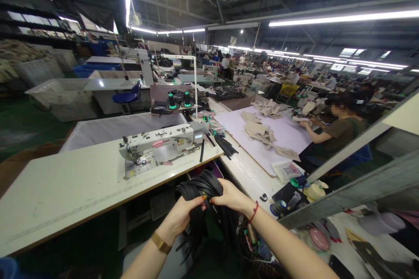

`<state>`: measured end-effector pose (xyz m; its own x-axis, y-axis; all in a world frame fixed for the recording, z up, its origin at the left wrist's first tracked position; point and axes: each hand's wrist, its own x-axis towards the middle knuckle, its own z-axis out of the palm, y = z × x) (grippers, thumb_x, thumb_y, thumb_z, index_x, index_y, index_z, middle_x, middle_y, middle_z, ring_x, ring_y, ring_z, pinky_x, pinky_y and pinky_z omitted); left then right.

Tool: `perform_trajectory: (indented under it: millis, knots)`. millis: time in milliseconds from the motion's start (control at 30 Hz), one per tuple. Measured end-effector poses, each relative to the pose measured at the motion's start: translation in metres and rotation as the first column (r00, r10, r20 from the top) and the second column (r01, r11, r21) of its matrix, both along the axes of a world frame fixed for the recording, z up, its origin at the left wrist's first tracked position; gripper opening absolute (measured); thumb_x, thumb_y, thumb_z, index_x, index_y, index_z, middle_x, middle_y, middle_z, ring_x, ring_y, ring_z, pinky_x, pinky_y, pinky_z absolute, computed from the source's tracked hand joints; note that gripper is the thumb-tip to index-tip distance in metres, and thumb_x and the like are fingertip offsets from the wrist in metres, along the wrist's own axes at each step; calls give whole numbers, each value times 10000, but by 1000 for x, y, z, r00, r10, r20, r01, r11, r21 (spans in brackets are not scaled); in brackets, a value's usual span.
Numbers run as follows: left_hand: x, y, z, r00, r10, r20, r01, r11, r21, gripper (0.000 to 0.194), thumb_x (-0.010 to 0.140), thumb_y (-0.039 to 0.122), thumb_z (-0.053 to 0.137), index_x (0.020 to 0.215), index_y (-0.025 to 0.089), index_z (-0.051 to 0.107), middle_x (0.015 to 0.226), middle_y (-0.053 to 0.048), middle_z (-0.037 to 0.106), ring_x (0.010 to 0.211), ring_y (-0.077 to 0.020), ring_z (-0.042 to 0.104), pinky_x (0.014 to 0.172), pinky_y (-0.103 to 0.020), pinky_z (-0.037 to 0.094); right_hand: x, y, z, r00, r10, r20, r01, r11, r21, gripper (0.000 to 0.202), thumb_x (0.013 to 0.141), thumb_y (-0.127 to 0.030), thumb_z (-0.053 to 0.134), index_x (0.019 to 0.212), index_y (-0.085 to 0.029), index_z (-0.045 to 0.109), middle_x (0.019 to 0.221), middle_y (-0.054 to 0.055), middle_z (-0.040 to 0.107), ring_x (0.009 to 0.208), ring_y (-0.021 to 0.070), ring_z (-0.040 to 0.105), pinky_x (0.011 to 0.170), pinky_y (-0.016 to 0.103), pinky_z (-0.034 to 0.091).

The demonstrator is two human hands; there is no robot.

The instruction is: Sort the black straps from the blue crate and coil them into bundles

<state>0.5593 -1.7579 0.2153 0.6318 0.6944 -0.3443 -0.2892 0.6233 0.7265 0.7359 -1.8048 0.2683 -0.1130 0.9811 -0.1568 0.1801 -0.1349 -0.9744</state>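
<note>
A thick bundle of black straps (201,185) is held up between my two hands, just in front of the sewing table's edge. My left hand (186,213) grips it from the left, thumb pressed near a small yellowish bit at the middle. From the right, my right hand (227,195) has its fingers wrapped round the same bundle, its thumb close to the left one. Loose strap ends hang down below both hands. Beyond the bundle stands a white sewing machine (163,141), with small pink-handled snips (165,163) lying beside it.
The white sewing table (65,183) extends left. More black straps (225,146) lie on the side table, near beige fabric pieces (258,130) on a lilac board (229,117). A co-worker (343,117) sits at right. A slanted metal beam (347,192) crosses the right side, near thread spools (278,208).
</note>
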Motion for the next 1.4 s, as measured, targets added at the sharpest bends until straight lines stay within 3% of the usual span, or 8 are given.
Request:
perform_trajectory:
  millis: [133,467,633,733,900,1100,1400]
  knots:
    - [0,-2,4,998,-46,53,47,999,-23,273,658,254,745,882,113,679,850,-126,719,726,-225,674,719,-335,516,-3,-2,-2,999,1,-52,-4,998,-65,309,645,-152,609,949,-150,554,817,8,657,622,118,599,582,242,476]
    - [6,-10,8,994,0,107,3,1000,-31,262,706,284,702,879,97,643,752,-135,714,659,-267,678,682,-421,535,-14,-7,-20,966,-131,-224,99,984,-151,281,691,-286,665,918,-153,567,703,-17,617,498,78,506,473,213,415]
    - [10,-11,7,978,206,36,-205,979,-11,407,625,276,770,983,124,649,991,-132,701,891,-260,664,861,-401,503,-24,-8,-25,989,-136,-59,137,991,8,503,560,-286,787,1004,-172,578,916,18,635,752,154,586,647,273,483]
    - [11,-11,5,964,265,20,-265,964,-5,438,630,271,767,1028,138,642,1084,-129,676,984,-254,634,927,-390,470,-28,-7,-30,983,-178,50,173,981,90,502,557,-269,784,1008,-177,584,991,28,637,901,198,583,786,315,475]
    - [4,-9,-1,979,202,20,-202,979,11,392,695,285,714,1055,154,630,1093,-113,674,966,-229,639,909,-358,471,-30,-6,-36,988,-143,53,138,987,86,422,601,-235,736,991,-169,589,958,22,644,865,195,589,757,309,477]
    - [-11,-1,-7,992,99,-82,-102,994,-28,216,703,218,673,903,137,653,806,-59,707,672,-163,641,645,-279,513,-25,-4,-29,988,-137,66,134,990,50,376,605,-194,690,968,-171,593,912,16,645,809,181,586,708,294,476]
    - [-16,6,-10,1000,-2,-30,3,1000,30,227,689,224,716,874,105,658,779,-83,704,660,-148,634,659,-265,515,-13,-3,-24,981,-128,143,120,991,66,426,600,-186,675,1016,-171,586,945,36,649,851,206,586,752,318,475]
